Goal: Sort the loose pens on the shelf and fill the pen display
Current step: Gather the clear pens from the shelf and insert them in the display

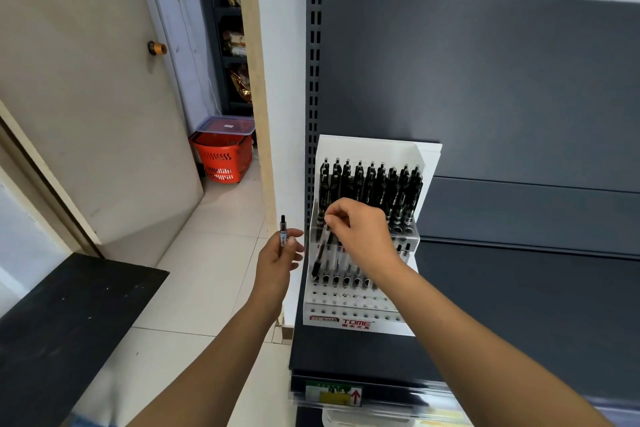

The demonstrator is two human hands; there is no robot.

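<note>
The pen display [358,324] stands on the dark shelf [519,315], pushed to the shelf's left end against the slotted upright. My right hand [362,236] is over the display's middle, thumb and forefinger pinched together on the top of a clear pen [320,253]. That pen leans with its black tip down at the leftmost hole of the display's lower tier. Beside it in the same tier stands a short row of clear pens [346,269], partly hidden by my wrist. Behind my hand, the display's upper tier is packed with black pens [370,185], all upright. Rows of holes run along the display's front steps. My left hand [278,258] hovers just left of the display, off the shelf edge, fingers curled round one black pen [283,231] held upright.
</note>
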